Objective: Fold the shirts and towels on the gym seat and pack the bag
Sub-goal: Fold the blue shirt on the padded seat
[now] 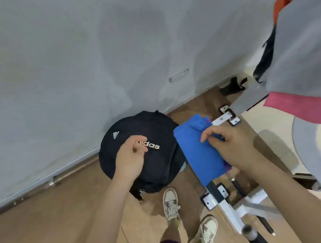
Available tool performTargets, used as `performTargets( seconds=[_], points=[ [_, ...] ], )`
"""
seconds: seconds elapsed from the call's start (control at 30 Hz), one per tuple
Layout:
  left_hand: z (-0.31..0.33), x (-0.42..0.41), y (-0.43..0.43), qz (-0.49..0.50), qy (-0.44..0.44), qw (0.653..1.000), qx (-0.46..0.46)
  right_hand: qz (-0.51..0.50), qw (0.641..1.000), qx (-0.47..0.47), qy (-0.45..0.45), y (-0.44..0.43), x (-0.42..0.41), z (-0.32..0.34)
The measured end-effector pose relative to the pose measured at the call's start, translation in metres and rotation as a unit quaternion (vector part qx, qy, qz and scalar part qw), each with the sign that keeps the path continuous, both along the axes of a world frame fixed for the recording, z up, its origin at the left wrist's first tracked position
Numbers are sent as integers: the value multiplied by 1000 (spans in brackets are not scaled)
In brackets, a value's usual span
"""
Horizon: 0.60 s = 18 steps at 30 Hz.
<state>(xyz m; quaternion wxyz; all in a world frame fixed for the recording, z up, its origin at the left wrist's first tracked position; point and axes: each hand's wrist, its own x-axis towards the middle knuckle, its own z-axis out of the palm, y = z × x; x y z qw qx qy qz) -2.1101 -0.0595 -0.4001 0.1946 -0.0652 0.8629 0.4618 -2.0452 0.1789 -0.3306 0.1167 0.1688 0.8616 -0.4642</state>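
Head view: right hand (229, 143) grips folded towel (196, 153); left hand (129, 158) curled over bag (161, 172), hold unclear; best unzip wide first.

The brown wood-plank floor (48, 232) carries a round black fabric backpack with white lettering (161, 170) at its wall edge, a steel bar (66, 175) lying along that edge, and a white metal machine frame (230, 213) toward its right side

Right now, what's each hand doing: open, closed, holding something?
Left hand: fingers curled above the black backpack; a pinch on it cannot be told.
Right hand: grips the folded blue cloth.
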Motion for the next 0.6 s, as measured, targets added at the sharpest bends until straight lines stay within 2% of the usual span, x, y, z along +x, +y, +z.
performTargets(
  seconds=[0.17,0.3,0.37,0.5,0.53,0.6],
  points=[
    [-118,0,-20,-81,-36,988,-123,-3,986,142,-86,2,-53,-87],
    [-200,-19,-34,-108,-81,964,-231,88,963,219,-131,-14,-96,-146],
    [-228,-18,-30,-136,-112,950,-259,139,948,258,-127,-28,-116,-184],
    [-259,-14,-20,-194,-125,937,-261,287,883,340,-148,-69,-143,-246],
    [-264,-20,-27,-184,-118,946,-241,317,857,370,-166,-78,-147,-258],
    [-267,-38,-52,-71,-72,975,-198,351,810,425,-200,-91,-150,-275]
  ],
)
